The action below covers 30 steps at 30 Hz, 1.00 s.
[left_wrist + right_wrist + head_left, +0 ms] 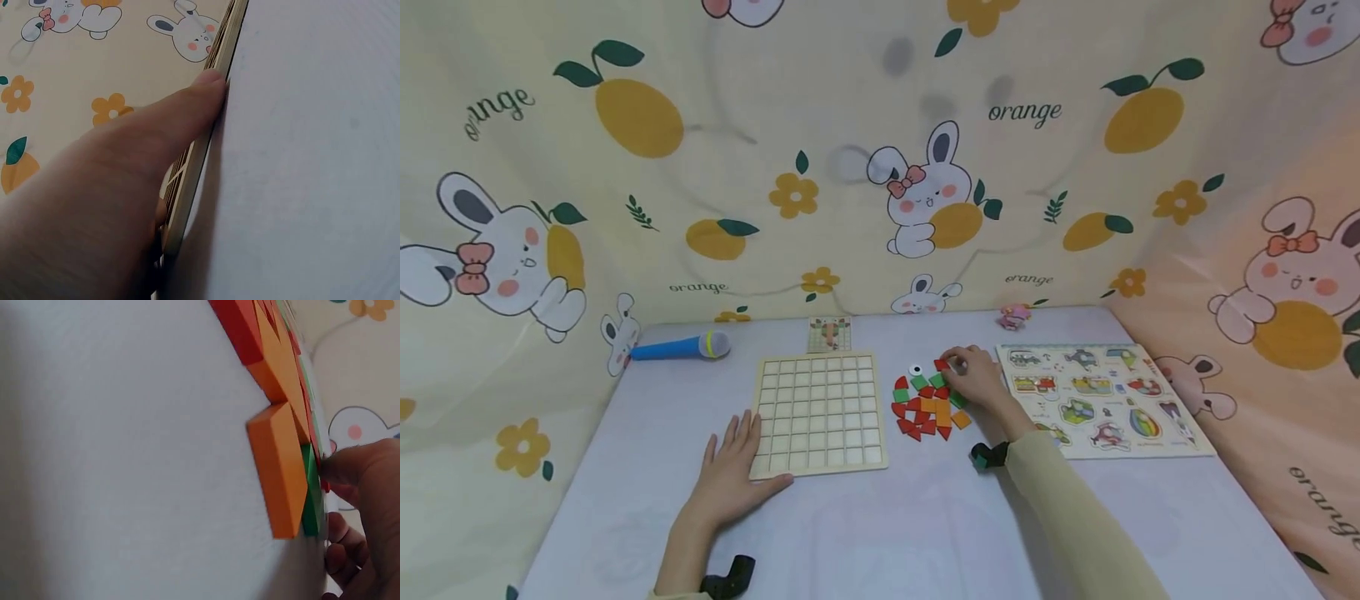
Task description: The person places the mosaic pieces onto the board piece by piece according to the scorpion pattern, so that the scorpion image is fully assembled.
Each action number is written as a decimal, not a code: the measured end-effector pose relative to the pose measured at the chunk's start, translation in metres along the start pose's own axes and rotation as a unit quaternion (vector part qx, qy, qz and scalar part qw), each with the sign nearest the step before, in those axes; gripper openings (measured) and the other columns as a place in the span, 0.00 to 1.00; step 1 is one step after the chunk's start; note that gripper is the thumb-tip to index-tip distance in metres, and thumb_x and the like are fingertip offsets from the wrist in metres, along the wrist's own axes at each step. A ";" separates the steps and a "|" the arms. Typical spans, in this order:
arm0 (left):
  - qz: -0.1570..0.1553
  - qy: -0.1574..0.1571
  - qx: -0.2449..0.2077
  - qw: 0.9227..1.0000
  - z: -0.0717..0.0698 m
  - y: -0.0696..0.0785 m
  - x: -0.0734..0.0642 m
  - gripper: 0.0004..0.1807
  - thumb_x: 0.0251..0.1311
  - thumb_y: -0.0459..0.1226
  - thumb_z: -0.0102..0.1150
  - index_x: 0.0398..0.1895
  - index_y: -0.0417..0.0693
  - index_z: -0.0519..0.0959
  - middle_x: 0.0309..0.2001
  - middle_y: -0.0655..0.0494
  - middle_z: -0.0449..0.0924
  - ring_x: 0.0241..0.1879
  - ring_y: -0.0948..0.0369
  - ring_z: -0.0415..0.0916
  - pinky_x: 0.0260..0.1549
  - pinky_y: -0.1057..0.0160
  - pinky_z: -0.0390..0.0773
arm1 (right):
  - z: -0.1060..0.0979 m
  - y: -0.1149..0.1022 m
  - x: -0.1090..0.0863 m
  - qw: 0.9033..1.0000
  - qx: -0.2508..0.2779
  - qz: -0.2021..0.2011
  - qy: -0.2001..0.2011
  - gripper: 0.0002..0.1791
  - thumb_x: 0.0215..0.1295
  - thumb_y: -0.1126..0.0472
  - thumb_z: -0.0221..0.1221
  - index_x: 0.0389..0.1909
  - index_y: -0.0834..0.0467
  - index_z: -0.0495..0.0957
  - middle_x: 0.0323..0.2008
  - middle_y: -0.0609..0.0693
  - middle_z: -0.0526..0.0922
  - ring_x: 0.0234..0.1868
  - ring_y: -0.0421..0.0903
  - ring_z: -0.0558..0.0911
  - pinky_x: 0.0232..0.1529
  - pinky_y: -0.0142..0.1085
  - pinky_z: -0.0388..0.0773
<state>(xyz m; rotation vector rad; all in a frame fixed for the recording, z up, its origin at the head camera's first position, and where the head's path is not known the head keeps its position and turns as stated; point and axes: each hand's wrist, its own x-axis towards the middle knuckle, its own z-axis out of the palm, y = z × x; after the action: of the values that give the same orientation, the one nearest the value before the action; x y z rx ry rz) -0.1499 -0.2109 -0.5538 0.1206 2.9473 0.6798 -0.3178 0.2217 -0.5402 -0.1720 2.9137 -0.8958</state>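
Observation:
A pale wooden grid board point(820, 416) lies on the table. My left hand point(727, 468) rests at its near left corner with fingers spread and fairly straight; in the left wrist view the thumb point(181, 112) lies against the board's edge. To the right of the board is a loose pile of flat red, orange and green pieces point(927, 406). My right hand point(981, 382) is at the pile's far right side, thumb and finger pinching a red piece point(942, 365). In the right wrist view an orange block point(278, 472) stands close to that hand, beside a green one point(311, 494).
A small pattern card point(830, 335) touches the board's far edge. A blue toy microphone point(677, 347) lies at the back left. On the right is a picture puzzle board point(1101, 400), with a small pink figure point(1014, 316) behind it. A round eye-like piece point(915, 370) lies by the pile.

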 end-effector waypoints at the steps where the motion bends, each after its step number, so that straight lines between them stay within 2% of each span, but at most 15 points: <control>1: 0.001 0.000 0.001 1.000 0.001 0.000 0.000 0.70 0.55 0.74 0.63 0.85 0.35 0.47 0.86 0.37 0.39 0.85 0.36 0.34 0.79 0.29 0.32 | 0.000 -0.001 0.000 1.000 -0.002 0.001 0.000 0.18 0.75 0.52 0.62 0.61 0.51 0.82 0.53 0.60 0.78 0.58 0.59 0.71 0.62 0.62 0.63; 8: 0.003 0.007 0.001 1.000 0.004 0.000 -0.001 0.69 0.56 0.73 0.64 0.85 0.35 0.48 0.85 0.37 0.40 0.85 0.36 0.35 0.79 0.29 0.32 | -0.001 -0.005 0.001 1.000 -0.001 0.006 0.000 0.17 0.76 0.52 0.63 0.60 0.53 0.81 0.53 0.60 0.79 0.58 0.60 0.72 0.64 0.67 0.61; 14: 0.002 0.011 0.003 1.000 0.003 0.002 -0.001 0.69 0.56 0.73 0.63 0.85 0.35 0.49 0.85 0.37 0.41 0.85 0.37 0.36 0.79 0.29 0.33 | 0.001 -0.006 0.003 1.000 0.006 -0.004 0.002 0.18 0.77 0.54 0.61 0.60 0.59 0.79 0.54 0.61 0.78 0.57 0.60 0.72 0.63 0.66 0.62; 19: 0.002 0.013 0.001 1.000 0.003 0.002 -0.001 0.69 0.56 0.73 0.64 0.85 0.36 0.49 0.85 0.38 0.41 0.85 0.37 0.36 0.79 0.29 0.33 | 0.001 -0.011 -0.001 1.000 0.025 0.005 0.010 0.18 0.78 0.55 0.60 0.59 0.62 0.78 0.51 0.61 0.77 0.54 0.59 0.72 0.62 0.65 0.62; 26: 0.002 0.020 0.000 1.000 0.002 0.003 -0.003 0.69 0.55 0.73 0.65 0.84 0.35 0.51 0.85 0.36 0.44 0.84 0.36 0.37 0.79 0.29 0.35 | 0.008 -0.036 -0.002 0.999 0.039 -0.014 0.015 0.18 0.77 0.55 0.63 0.59 0.62 0.80 0.52 0.62 0.79 0.54 0.58 0.74 0.62 0.63 0.64; 30: 0.001 0.021 0.001 1.000 0.002 0.003 -0.003 0.69 0.55 0.73 0.64 0.84 0.35 0.51 0.85 0.37 0.44 0.85 0.36 0.37 0.79 0.30 0.35 | 0.018 -0.058 -0.004 0.998 0.039 -0.027 0.035 0.18 0.75 0.57 0.64 0.58 0.63 0.81 0.52 0.62 0.80 0.52 0.57 0.76 0.61 0.58 0.72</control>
<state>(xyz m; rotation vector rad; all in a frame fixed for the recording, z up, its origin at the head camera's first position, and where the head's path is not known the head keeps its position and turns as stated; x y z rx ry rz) -0.1464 -0.2078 -0.5539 0.1120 2.9880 0.6880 -0.3072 0.1649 -0.5223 -0.2198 2.9450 -1.0432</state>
